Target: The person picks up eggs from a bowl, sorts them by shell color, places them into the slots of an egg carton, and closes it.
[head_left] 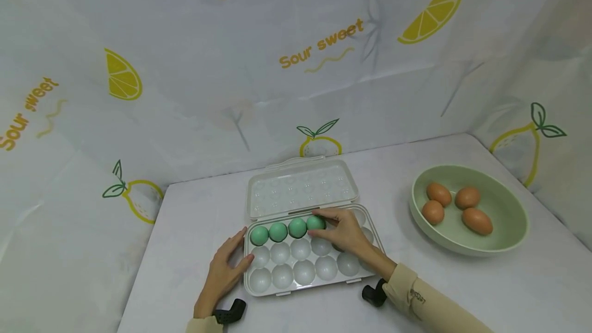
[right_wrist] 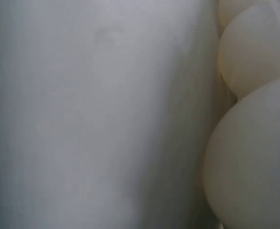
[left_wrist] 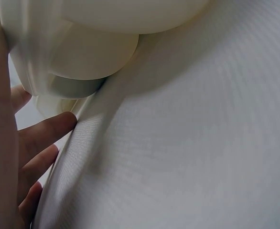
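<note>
Egg box: translucent white, cups greyish white; warmer cream in both wrist views.
Lid: clear to pale grey, rows of round marks.
Round pieces in box: mint green, plain.
Bowl: pale sage green, unpatterned.
Eggs in bowl: orange-brown.
Tabletop: off-white.
Backdrop: whitish; yellow lemon slices, yellow-outlined lemons with green leaves, tan heart, orange "Sour sweet" lettering, faint grey sprigs.
Sleeves: beige; dark lettering near right cuff.
Wrist devices: black.

It looks like a staged tabletop corner: lemon-printed sheeting backs a white table.
</note>
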A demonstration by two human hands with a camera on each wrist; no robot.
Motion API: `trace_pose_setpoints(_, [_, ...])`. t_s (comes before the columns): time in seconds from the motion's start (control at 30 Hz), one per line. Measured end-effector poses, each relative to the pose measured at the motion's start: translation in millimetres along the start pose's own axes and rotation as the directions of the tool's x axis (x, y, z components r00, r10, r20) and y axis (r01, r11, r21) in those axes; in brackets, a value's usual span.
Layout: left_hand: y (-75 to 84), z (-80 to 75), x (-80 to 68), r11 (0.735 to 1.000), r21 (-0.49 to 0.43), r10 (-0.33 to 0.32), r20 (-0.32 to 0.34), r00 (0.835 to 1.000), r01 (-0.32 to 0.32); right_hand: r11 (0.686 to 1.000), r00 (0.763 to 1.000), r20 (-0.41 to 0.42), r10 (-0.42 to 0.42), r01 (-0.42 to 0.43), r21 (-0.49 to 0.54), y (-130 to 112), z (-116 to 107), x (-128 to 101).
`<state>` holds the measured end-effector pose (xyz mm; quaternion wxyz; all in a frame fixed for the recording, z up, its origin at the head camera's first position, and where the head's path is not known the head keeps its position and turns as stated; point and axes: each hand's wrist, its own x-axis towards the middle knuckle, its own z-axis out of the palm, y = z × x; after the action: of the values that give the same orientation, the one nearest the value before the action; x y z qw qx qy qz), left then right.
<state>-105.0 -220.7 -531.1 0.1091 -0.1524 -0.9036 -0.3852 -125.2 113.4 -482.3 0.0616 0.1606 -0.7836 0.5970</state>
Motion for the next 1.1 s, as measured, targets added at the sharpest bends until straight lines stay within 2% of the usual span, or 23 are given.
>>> trace_pose_setpoints(0.3, [0.4,0.0,-0.6,1.0,0.001,0.005,-0.004,1.0,-0.005,0.997,0.996,-0.05,0.073,-0.071,0.043,-15,-19,3])
trace_pose_setpoints(0.53, [0.5,-0.4,-0.3,1.0,0.007,0.005,-0.001,1.0,-0.005,0.997,0.996,-0.088,0.017,-0.01,0.074,-26,-53,5])
trace_pose_setpoints(0.67, [1.6,-2.0,-1.6,1.0,0.022,-0.002,-0.008,1.0,0.003,0.999,0.993,-0.121,-0.002,0.008,0.046,-28,-76,2])
trace_pose_setpoints(0.77, [2.1,-2.3,-1.7,1.0,0.027,0.011,-0.018,1.0,-0.01,1.0,0.987,-0.16,0.02,-0.022,-0.007,-29,-97,-3])
trace_pose_setpoints(0.9, [1.7,-1.3,-0.5,0.999,0.016,0.044,-0.025,0.999,-0.044,0.997,0.975,-0.211,0.071,-0.078,-0.026,-31,-123,-13])
trace_pose_setpoints(1.1, [1.2,-0.6,0.1,0.999,0.001,0.052,-0.029,0.998,-0.052,0.988,0.963,-0.238,0.125,-0.142,-0.055,-35,-151,-25])
